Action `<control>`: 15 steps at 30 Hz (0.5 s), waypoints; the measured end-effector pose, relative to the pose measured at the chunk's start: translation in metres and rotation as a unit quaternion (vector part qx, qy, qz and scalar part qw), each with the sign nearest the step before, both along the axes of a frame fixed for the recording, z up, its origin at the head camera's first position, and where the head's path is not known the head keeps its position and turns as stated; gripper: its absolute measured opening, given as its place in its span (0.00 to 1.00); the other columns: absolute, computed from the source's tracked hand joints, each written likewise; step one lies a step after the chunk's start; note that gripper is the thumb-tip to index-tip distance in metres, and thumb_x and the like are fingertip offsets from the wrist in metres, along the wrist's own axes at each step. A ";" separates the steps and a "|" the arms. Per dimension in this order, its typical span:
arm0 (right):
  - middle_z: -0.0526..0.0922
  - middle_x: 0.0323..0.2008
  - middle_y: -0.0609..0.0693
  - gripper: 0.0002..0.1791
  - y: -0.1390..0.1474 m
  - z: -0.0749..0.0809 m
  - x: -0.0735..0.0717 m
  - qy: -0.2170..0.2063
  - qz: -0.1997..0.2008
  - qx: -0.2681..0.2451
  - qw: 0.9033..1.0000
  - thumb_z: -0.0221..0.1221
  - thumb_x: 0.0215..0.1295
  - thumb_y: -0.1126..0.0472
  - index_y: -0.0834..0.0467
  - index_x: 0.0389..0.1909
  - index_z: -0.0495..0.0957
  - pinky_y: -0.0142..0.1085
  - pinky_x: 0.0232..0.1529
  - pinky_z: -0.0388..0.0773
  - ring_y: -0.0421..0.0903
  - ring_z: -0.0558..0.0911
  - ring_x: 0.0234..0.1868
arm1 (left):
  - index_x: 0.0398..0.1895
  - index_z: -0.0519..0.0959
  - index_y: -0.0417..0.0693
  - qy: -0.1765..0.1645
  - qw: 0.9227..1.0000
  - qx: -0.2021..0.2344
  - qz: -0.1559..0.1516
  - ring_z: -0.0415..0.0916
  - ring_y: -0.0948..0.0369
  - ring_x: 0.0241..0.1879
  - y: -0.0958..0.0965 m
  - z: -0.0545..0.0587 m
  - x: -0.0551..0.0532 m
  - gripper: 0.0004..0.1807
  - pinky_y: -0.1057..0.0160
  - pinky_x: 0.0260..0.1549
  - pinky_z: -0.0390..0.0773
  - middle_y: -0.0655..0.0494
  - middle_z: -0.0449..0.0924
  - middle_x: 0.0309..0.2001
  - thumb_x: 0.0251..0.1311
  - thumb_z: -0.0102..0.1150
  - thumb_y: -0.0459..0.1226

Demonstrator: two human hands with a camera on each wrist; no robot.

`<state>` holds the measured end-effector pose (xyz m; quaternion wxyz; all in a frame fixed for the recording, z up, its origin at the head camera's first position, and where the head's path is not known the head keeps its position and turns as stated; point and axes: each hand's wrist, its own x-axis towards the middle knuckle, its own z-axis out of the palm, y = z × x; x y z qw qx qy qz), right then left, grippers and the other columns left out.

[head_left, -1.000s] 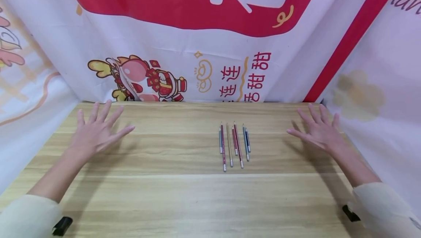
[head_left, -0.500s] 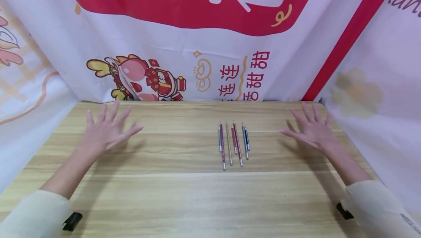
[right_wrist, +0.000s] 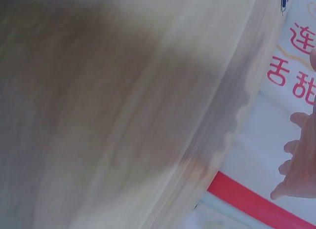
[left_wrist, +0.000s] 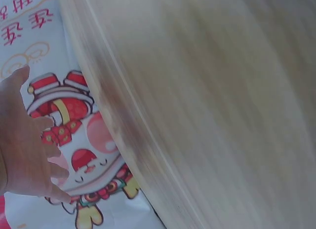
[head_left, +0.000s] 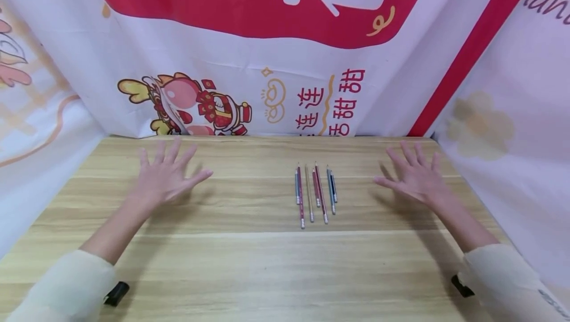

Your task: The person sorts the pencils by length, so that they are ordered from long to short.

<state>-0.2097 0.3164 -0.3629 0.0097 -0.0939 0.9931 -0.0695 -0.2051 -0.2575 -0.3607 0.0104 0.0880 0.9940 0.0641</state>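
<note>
Several pencils lie side by side on the wooden table [head_left: 249,267], right of its middle, tips toward the back. Among them are a long maroon pencil [head_left: 301,198], a gold pencil [head_left: 309,196], a dark red pencil [head_left: 321,196] and a blue pencil [head_left: 331,191]. To their left my left hand [head_left: 162,178] hovers above the table with fingers spread, holding nothing. On the other side my right hand [head_left: 416,178], fingers also spread, hovers nearer to the pencils and touches none. Both wrist views show the hands in front of the printed cloth.
A white cloth [head_left: 267,55] with red print hangs along the table's back edge. More cloth walls [head_left: 498,65] close off the left and right sides. Black clip-like pieces [head_left: 117,293] show under both sleeves.
My left hand has moved right, toward the pencils. The right hand has shifted slightly left. The pencils stay where they were on the table.
</note>
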 end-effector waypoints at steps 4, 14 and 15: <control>0.39 0.82 0.68 0.56 -0.008 -0.002 -0.001 -0.008 0.003 0.007 1.000 0.48 0.66 0.21 0.54 0.83 0.49 0.80 0.71 0.26 0.72 0.34 0.80 | 0.84 0.50 0.51 -0.001 1.000 0.000 -0.009 0.26 0.31 0.79 0.015 0.000 0.002 0.53 0.20 0.68 0.18 0.37 0.32 0.83 0.67 0.36 0.75; 0.41 0.82 0.67 0.55 -0.026 -0.004 -0.003 -0.011 0.024 0.012 1.000 0.50 0.66 0.22 0.54 0.83 0.51 0.78 0.73 0.26 0.70 0.36 0.81 | 0.84 0.50 0.53 -0.017 0.999 -0.013 -0.029 0.28 0.33 0.80 0.045 0.000 0.005 0.52 0.22 0.71 0.23 0.37 0.35 0.83 0.67 0.38 0.74; 0.41 0.82 0.67 0.55 -0.028 -0.004 -0.003 -0.009 0.027 0.012 1.000 0.50 0.66 0.23 0.54 0.83 0.52 0.78 0.73 0.26 0.70 0.36 0.81 | 0.84 0.51 0.53 -0.016 0.999 -0.012 -0.031 0.28 0.33 0.80 0.046 0.000 0.005 0.52 0.21 0.71 0.23 0.37 0.35 0.83 0.67 0.38 0.74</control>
